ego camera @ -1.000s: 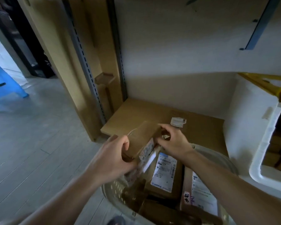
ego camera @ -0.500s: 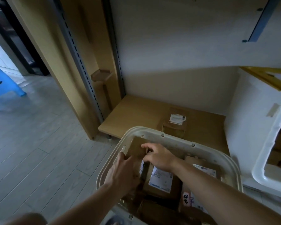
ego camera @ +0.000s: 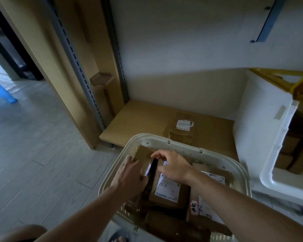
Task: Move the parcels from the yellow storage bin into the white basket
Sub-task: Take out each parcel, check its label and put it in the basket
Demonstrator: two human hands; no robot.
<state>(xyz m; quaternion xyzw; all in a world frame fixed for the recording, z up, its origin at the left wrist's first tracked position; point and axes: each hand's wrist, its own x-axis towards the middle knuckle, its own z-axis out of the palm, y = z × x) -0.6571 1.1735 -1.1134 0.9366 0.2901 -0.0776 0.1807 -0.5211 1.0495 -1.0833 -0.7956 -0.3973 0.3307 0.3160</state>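
The white basket [ego camera: 222, 160] stands low in the middle and holds several brown cardboard parcels with white labels. Both my hands are inside its far left corner on one brown parcel [ego camera: 143, 153] that stands tilted against the basket wall. My left hand [ego camera: 129, 177] holds the parcel's left side. My right hand [ego camera: 173, 165] pinches its top edge with curled fingers. A labelled parcel [ego camera: 170, 189] lies flat right beside it. Part of the yellow storage bin [ego camera: 299, 84] shows at the right edge.
A white tub [ego camera: 262, 137] with more cardboard boxes inside stands at the right. One small labelled parcel [ego camera: 184, 128] lies on the low wooden shelf board [ego camera: 138, 119] behind the basket. Shelf uprights and a wall stand behind; grey plank floor stretches left.
Both hands have lowered the brown parcel from above the basket down into its far left corner. The view has tilted down, so the basket rim now shows.
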